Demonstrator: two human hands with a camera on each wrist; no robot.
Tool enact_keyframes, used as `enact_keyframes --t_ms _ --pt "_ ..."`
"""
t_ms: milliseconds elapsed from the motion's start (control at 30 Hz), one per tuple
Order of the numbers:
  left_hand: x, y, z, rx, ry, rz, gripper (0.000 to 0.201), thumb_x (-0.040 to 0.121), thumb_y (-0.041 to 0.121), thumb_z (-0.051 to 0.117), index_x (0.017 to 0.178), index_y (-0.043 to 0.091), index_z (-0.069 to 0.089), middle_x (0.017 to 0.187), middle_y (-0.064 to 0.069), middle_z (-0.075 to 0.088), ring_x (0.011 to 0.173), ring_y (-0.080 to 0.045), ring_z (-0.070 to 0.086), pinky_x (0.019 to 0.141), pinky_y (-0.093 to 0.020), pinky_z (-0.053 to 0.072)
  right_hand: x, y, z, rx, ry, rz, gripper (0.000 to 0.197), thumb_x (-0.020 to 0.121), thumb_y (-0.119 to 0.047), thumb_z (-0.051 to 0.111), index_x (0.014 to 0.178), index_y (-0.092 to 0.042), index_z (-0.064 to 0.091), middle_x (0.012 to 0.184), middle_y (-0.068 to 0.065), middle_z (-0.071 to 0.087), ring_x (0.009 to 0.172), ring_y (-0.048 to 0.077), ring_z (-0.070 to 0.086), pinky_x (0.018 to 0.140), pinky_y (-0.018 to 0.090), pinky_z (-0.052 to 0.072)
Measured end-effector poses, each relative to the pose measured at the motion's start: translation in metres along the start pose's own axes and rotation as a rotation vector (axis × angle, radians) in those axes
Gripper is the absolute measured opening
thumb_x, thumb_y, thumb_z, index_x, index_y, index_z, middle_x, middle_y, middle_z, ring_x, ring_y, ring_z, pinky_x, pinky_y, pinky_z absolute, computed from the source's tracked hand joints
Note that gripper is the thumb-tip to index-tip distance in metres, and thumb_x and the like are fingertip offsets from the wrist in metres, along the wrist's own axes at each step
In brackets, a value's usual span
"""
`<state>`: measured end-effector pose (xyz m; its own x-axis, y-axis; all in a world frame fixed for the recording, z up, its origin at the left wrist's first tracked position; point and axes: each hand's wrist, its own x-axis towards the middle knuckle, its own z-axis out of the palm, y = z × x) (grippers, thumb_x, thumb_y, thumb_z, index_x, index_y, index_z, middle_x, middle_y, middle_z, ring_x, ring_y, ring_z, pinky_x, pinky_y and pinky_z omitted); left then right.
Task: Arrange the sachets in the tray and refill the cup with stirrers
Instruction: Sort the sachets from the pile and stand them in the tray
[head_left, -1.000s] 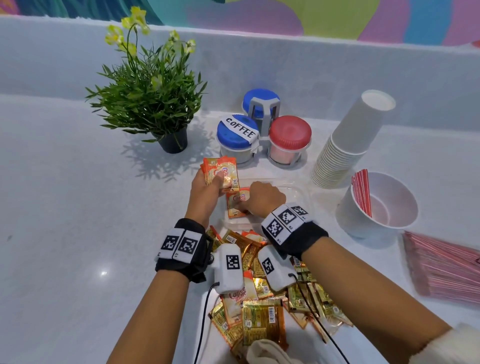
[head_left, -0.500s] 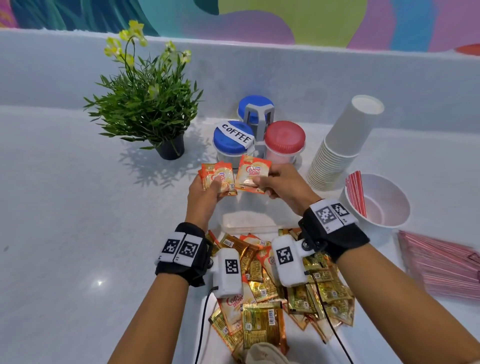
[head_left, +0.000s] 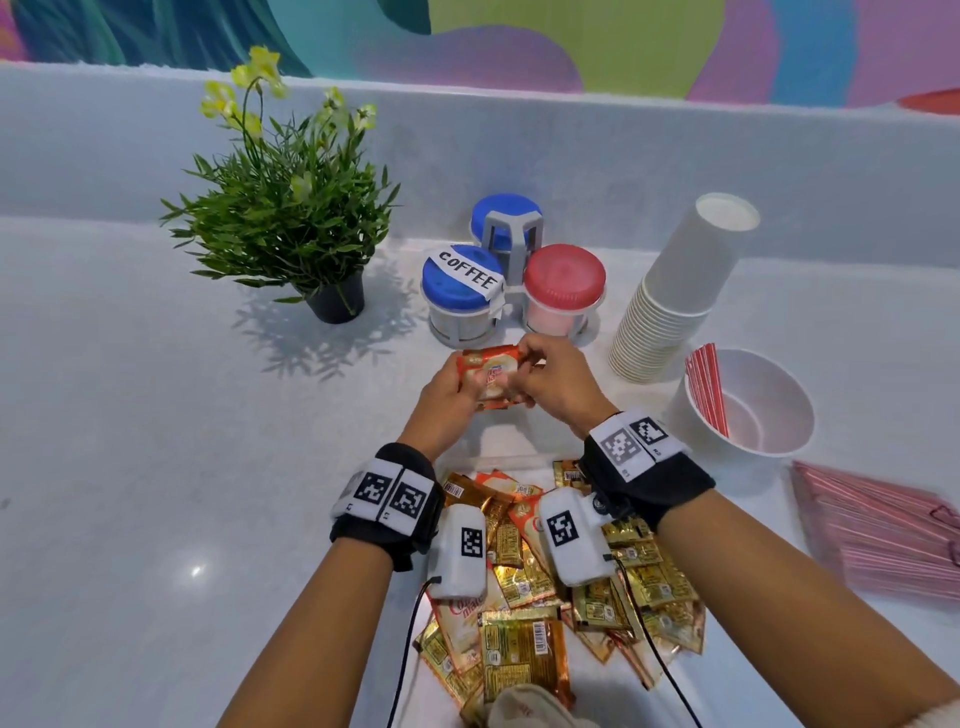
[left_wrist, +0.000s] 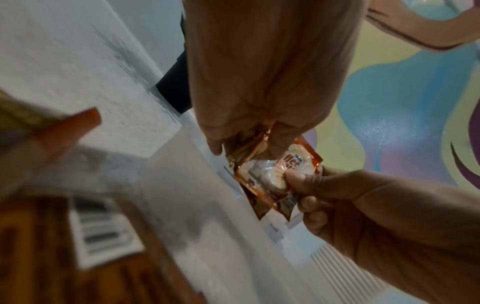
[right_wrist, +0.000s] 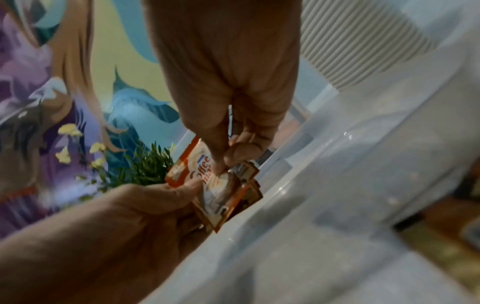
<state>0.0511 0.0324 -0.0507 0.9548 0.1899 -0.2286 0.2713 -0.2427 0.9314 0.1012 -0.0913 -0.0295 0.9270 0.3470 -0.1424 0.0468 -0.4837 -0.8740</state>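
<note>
Both hands meet above the counter (head_left: 130, 441), raised in front of the jars: left hand (head_left: 441, 400) and right hand (head_left: 558, 387) each pinch the same small stack of sachets (head_left: 491, 376). Stack is orange-edged with a white middle and "Coffee" print on the front; at least two in it, exact count unclear. Wrist views show thumbs and fingertips clamped on opposite edges.

Clear tray (head_left: 511, 449) sits just below the hands, partly hidden by them. Nearer the person, a loose pile of gold and orange sachets (head_left: 545, 587), too many and too overlapped to count.

Right side: one white cup (head_left: 779, 441) holding a few red stirrers (head_left: 706, 389), a bundle of pink stirrers (head_left: 878, 530) flat on the counter, one tilted stack of paper cups (head_left: 670, 291).

Behind: three jars (head_left: 511, 275), two blue lids, one red; one potted plant (head_left: 291, 218).
</note>
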Motion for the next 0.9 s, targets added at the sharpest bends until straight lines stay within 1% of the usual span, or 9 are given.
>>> enact_keyframes --t_ms 100,200,267,333,400,567,667,800,900 --pt "0.005 -0.001 0.005 0.141 0.024 -0.049 0.032 0.094 0.009 0.046 0.126 0.005 0.049 0.124 -0.014 0.054 0.117 -0.028 0.051 0.102 -0.037 0.04 0.001 0.005 -0.002 -0.138 0.052 -0.047 0.029 0.075 0.003 0.067 0.064 -0.016 0.049 0.061 0.002 0.052 0.054 0.014 0.048 0.052 0.017 0.039" --pt "0.009 -0.001 0.011 0.349 0.025 -0.122 0.036 0.092 0.012 0.049 0.128 0.007 0.05 0.129 -0.021 0.041 0.122 -0.036 0.043 0.107 -0.042 0.035 -0.002 0.011 -0.003 -0.19 0.068 -0.038 0.012 0.074 0.001 0.068 0.084 -0.004 0.064 0.077 0.007 0.056 0.073 0.018 0.051 0.061 0.022 0.038" --pt "0.009 -0.001 0.013 0.331 0.003 -0.167 0.038 0.09 0.008 0.05 0.127 0.006 0.049 0.128 -0.021 0.037 0.119 -0.037 0.045 0.107 -0.041 0.037 -0.003 0.016 -0.002 -0.247 0.03 0.004 0.024 0.076 -0.002 0.068 0.1 -0.001 0.065 0.091 0.009 0.06 0.084 0.017 0.053 0.07 0.018 0.036" --pt "0.01 -0.001 0.015 0.308 -0.009 -0.189 0.04 0.088 0.003 0.049 0.128 0.005 0.046 0.129 -0.019 0.035 0.117 -0.035 0.047 0.104 -0.036 0.039 -0.003 0.02 0.0 -0.287 -0.011 0.031 0.03 0.078 -0.003 0.067 0.108 -0.001 0.063 0.104 0.013 0.065 0.087 0.015 0.053 0.069 0.015 0.034" --pt "0.01 0.0 0.016 0.35 -0.022 -0.198 0.042 0.089 0.001 0.047 0.13 0.004 0.042 0.131 -0.02 0.033 0.119 -0.035 0.045 0.102 -0.034 0.037 -0.002 0.022 0.003 -0.298 -0.021 0.051 0.031 0.079 -0.005 0.066 0.109 0.0 0.062 0.108 0.016 0.065 0.088 0.018 0.054 0.065 0.015 0.031" --pt "0.011 0.001 0.014 0.455 -0.049 -0.189 0.037 0.091 0.003 0.045 0.128 0.001 0.045 0.131 -0.021 0.037 0.118 -0.035 0.045 0.101 -0.034 0.036 -0.002 0.025 0.009 -0.25 0.007 0.075 0.031 0.08 -0.007 0.066 0.109 -0.001 0.061 0.108 0.018 0.065 0.1 0.03 0.06 0.081 0.028 0.043" --pt "0.014 0.004 0.007 0.494 0.009 -0.133 0.034 0.088 0.004 0.049 0.122 0.0 0.051 0.128 -0.021 0.045 0.117 -0.035 0.047 0.098 -0.036 0.038 -0.003 0.025 0.007 -0.232 0.017 0.077 0.028 0.081 -0.007 0.067 0.108 0.0 0.063 0.103 0.018 0.067 0.094 0.028 0.061 0.074 0.021 0.037" --pt "0.016 0.01 -0.012 0.626 0.21 -0.123 0.052 0.089 0.012 0.055 0.136 0.006 0.035 0.139 -0.017 0.029 0.131 -0.034 0.025 0.105 -0.038 0.029 -0.002 0.023 0.005 -0.252 0.02 0.072 0.023 0.082 -0.009 0.066 0.103 0.002 0.064 0.1 0.02 0.068 0.082 0.016 0.053 0.06 0.018 0.033" --pt "0.019 0.006 -0.02 0.547 0.135 -0.256 0.059 0.089 0.013 0.056 0.139 0.002 0.027 0.145 -0.019 0.027 0.135 -0.035 0.026 0.107 -0.039 0.03 0.001 0.019 0.006 -0.285 0.002 0.072 0.024 0.085 -0.01 0.063 0.105 0.003 0.063 0.105 0.018 0.067 0.083 0.015 0.052 0.051 0.013 0.032"
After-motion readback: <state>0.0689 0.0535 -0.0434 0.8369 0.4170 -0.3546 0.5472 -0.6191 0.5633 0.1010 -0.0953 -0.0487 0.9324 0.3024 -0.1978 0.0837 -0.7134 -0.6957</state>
